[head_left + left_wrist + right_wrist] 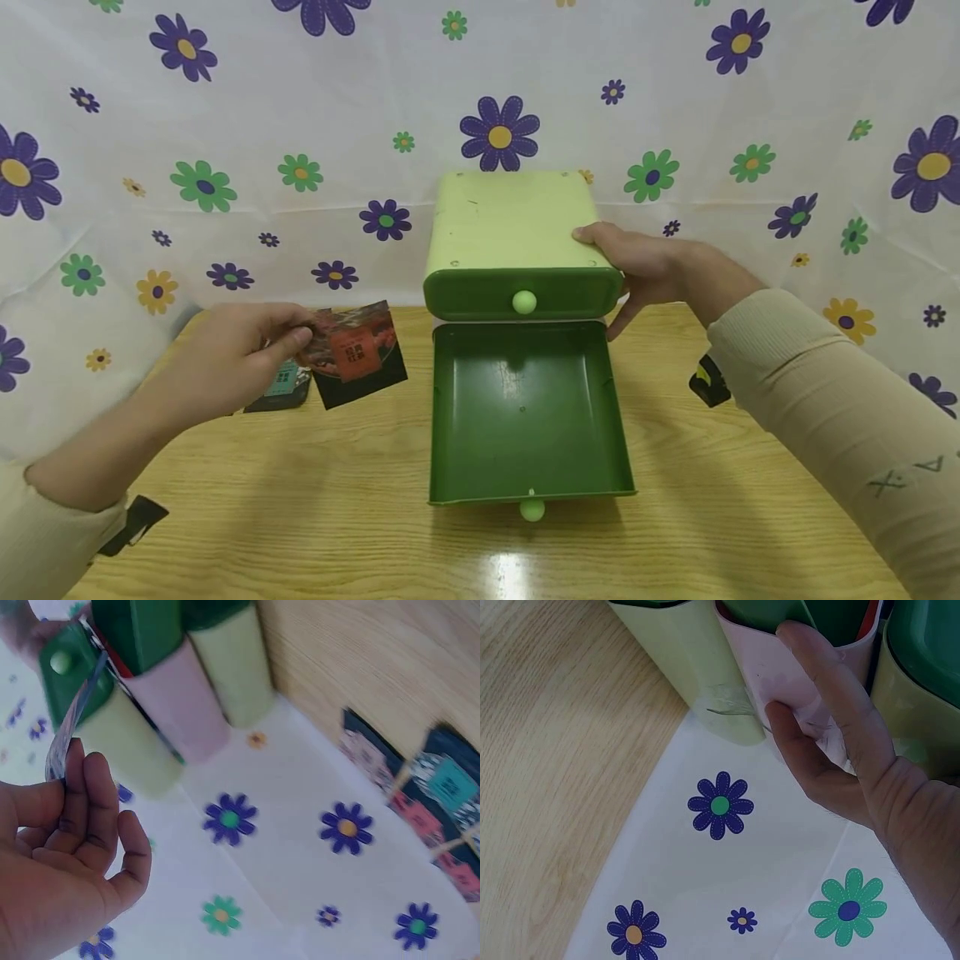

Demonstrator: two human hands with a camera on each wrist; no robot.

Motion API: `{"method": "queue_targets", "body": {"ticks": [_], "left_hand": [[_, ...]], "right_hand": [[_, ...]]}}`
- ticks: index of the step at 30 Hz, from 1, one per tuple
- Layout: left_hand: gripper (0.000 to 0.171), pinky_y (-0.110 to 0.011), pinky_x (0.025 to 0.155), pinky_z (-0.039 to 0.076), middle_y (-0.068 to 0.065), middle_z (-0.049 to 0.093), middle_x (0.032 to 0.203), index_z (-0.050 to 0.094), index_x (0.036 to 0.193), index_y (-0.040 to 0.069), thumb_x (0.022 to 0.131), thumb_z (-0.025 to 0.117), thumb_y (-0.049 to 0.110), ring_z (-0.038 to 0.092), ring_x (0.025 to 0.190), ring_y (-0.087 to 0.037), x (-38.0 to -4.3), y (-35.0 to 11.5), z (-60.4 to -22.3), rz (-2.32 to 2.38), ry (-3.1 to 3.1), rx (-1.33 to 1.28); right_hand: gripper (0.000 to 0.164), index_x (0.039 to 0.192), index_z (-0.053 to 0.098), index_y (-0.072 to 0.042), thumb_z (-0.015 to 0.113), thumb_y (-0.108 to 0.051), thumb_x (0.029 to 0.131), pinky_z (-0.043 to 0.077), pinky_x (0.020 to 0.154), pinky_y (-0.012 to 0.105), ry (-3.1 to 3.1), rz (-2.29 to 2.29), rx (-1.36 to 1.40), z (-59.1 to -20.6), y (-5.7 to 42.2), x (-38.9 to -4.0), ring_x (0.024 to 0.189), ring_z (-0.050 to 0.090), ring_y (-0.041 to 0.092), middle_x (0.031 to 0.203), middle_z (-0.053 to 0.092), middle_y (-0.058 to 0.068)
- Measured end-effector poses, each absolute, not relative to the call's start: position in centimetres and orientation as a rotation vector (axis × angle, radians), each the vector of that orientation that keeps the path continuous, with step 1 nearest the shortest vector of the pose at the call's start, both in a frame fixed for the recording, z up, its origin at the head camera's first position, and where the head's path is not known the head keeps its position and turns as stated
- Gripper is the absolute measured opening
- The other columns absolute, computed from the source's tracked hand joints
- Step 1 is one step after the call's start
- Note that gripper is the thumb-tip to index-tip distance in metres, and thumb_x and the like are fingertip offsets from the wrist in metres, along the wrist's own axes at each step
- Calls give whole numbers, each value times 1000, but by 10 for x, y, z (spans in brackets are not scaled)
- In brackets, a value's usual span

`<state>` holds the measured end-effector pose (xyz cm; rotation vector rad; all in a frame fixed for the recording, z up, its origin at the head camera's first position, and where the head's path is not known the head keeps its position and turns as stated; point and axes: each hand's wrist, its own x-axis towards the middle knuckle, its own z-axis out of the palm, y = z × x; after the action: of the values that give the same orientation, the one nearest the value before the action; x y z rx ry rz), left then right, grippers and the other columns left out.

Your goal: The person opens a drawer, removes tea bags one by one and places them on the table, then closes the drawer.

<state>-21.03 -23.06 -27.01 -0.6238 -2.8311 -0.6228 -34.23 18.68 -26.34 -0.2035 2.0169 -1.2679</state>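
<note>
My left hand (232, 354) pinches a flat dark packet (356, 354) with a red label between thumb and fingers, left of the drawer unit. In the left wrist view the packet (71, 716) is seen nearly edge-on. The stacked drawer unit (517, 221) has a pale yellow-green top and a pink middle tier (769, 671). Its top drawer is closed; the green drawer (517, 450) below is pulled out, its visible floor bare. My right hand (637, 262) rests on the unit's right side, thumb on the top edge and extended fingers against the side.
Other packets (277, 392) lie on the wooden table (337, 517) behind my left hand. A dark piece (138, 525) lies by the left sleeve, and a black-and-yellow one (708, 381) by the right sleeve. A flower-patterned cloth (300, 100) hangs behind the unit.
</note>
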Motion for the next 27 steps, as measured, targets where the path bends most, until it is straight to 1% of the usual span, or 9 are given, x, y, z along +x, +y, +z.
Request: {"method": "queue_targets", "body": {"ticks": [1, 5, 8, 12, 16, 18, 20, 25, 27], "left_hand": [[19, -26, 53, 38, -1, 71, 82, 73, 108, 5, 102, 55, 9, 49, 60, -9, -213, -235, -271, -620, -2858, -601], [21, -27, 56, 41, -2, 67, 82, 70, 107, 2, 104, 51, 10, 50, 63, -11, -227, -252, -279, -650, -2938, -536], [21, -27, 58, 41, -3, 66, 81, 69, 105, -2, 104, 50, 8, 51, 67, -13, -238, -264, -288, -667, -2971, -500], [21, -27, 55, 39, -3, 64, 78, 67, 107, -1, 104, 50, 10, 49, 64, -13, -250, -279, -301, -648, -3036, -450], [21, -29, 57, 42, -3, 62, 80, 66, 110, -1, 104, 50, 11, 52, 66, -15, -261, -287, -320, -677, -3117, -454], [22, -30, 59, 45, -4, 62, 82, 66, 112, -3, 104, 49, 9, 55, 69, -16, -266, -289, -331, -734, -3148, -470], [21, -31, 60, 44, -5, 60, 81, 65, 110, -4, 104, 49, 7, 54, 71, -17, -270, -288, -341, -785, -3174, -491], [21, -35, 62, 48, -8, 68, 87, 67, 110, -5, 102, 51, 6, 59, 73, -16, -275, -282, -361, -772, -3201, -520], [24, -37, 64, 51, -11, 71, 92, 67, 114, -6, 101, 52, 7, 63, 74, -15, -277, -279, -367, -728, -3196, -532]], "right_hand": [[70, 152, 19, -12, 19, -62, 102, 55, 85, 63, 2017, -1267, -201, -263, 187, -342, 113, 62, 41, 130, 50, 27], [70, 150, 21, -11, 19, -61, 102, 55, 84, 63, 2014, -1263, -193, -264, 186, -342, 112, 62, 41, 129, 52, 27], [70, 151, 21, -11, 19, -61, 102, 55, 84, 63, 2006, -1266, -195, -264, 186, -343, 114, 61, 41, 131, 51, 27], [70, 151, 20, -11, 19, -61, 102, 54, 85, 64, 2006, -1267, -192, -264, 186, -344, 114, 62, 41, 131, 51, 27], [70, 150, 21, -11, 18, -62, 102, 54, 85, 64, 2019, -1261, -188, -264, 186, -344, 111, 63, 40, 128, 52, 26], [70, 150, 21, -11, 18, -62, 102, 54, 85, 64, 2020, -1261, -187, -264, 186, -344, 111, 63, 40, 128, 52, 26], [69, 150, 21, -11, 18, -61, 102, 54, 85, 64, 2013, -1264, -185, -264, 186, -344, 112, 62, 40, 129, 51, 26], [69, 150, 21, -11, 19, -61, 102, 55, 84, 63, 2007, -1269, -184, -264, 186, -343, 112, 62, 41, 129, 51, 26], [69, 149, 22, -11, 19, -61, 102, 55, 84, 63, 2011, -1269, -183, -264, 186, -344, 111, 62, 40, 128, 52, 26]]}}
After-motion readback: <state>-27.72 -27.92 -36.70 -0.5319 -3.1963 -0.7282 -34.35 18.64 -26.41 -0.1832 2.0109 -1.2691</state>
